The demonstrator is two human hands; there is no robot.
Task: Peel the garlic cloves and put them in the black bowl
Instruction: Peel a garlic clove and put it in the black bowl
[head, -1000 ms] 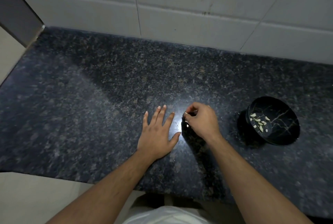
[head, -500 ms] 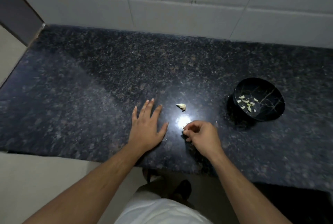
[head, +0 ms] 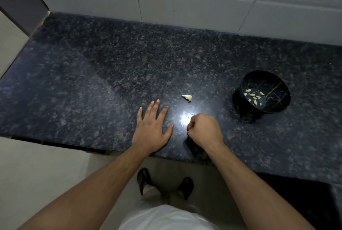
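Our left hand [head: 150, 129] lies flat on the granite counter [head: 92, 85]; right hand [head: 204, 130] is curled, contents not visible. The garlic piece [head: 187, 97] sits apart from the black bowl [head: 265, 91]; we risk leaving it behind.

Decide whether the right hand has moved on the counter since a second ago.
Yes. The right hand has drawn back toward the counter's near edge, uncovering the garlic piece.

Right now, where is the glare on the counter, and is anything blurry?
Head view: a bright glare spot sits on the dark counter between the left hand and right hand; the black bowl and counter edges look soft; the tile lines bow.
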